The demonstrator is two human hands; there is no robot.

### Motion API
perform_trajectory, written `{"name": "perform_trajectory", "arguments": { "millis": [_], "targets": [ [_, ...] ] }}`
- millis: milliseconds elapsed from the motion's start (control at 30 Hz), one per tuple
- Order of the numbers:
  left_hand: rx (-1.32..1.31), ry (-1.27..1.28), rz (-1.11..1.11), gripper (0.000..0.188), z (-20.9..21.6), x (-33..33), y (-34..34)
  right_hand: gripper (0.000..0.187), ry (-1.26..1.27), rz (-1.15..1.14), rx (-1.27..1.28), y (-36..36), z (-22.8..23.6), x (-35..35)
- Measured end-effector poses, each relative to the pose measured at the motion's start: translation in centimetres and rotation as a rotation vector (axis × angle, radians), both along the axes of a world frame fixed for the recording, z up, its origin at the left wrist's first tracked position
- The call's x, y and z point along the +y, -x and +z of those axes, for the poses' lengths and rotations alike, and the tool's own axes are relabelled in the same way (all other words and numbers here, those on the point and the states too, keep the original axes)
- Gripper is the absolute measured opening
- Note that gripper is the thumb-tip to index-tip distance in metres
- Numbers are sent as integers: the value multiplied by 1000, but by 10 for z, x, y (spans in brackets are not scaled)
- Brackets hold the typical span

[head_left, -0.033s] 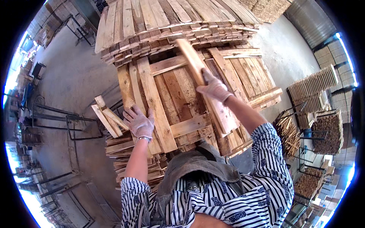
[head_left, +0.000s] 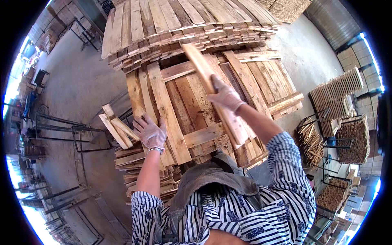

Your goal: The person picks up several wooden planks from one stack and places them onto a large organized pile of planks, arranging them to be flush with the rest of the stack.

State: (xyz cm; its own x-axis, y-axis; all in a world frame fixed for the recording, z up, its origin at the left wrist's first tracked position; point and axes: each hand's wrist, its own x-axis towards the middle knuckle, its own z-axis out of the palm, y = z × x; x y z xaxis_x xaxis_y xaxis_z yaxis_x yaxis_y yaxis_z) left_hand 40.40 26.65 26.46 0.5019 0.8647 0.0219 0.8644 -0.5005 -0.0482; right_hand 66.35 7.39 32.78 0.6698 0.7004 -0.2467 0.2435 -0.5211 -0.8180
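My right hand (head_left: 226,96), in a pale thin glove, is closed around the edge of a wooden board (head_left: 199,63). The board slants from the far middle toward me, tilted over a layer of flat boards, and is a little blurred. With fingers spread, my left hand (head_left: 151,132), also gloved, lies flat on the boards at the left edge of this layer. To its right a long pale plank (head_left: 168,114) runs away from me. Crosswise lie a short far plank (head_left: 178,71) and a near plank (head_left: 204,135).
Beyond stands a taller stack of boards (head_left: 159,18). Short offcuts (head_left: 116,126) stick up left of my left hand, above piled boards (head_left: 132,159). Metal frames (head_left: 92,139) stand at left. Stacked slats (head_left: 332,92) and a heap of sticks (head_left: 311,143) are at right.
My right hand and the board in it have shifted slightly to the left. My left hand stays on the boards almost unmoved.
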Motion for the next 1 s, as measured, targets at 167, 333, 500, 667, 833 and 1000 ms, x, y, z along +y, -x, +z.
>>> {"name": "perform_trajectory", "arguments": {
  "millis": [167,333,500,667,833,1000],
  "targets": [
    [3,-45,-57,81,0,-9,-7,67,331,-24,-161,92,-22,91],
    [19,-118,-67,82,-11,-7,-4,71,-41,375,133,41,-65,73],
    [63,-82,-6,83,-6,-2,1,84,399,-183,-782,-16,-17,-7],
    [61,12,-20,85,1,-7,-4,81,585,-83,-386,-37,-42,-53],
    [120,-4,17,86,-2,-2,-1,88,513,-13,-116,1,-18,-72],
    [69,31,-1,85,7,-6,-7,94,623,-64,-262,40,-24,-65]
  ]
}}
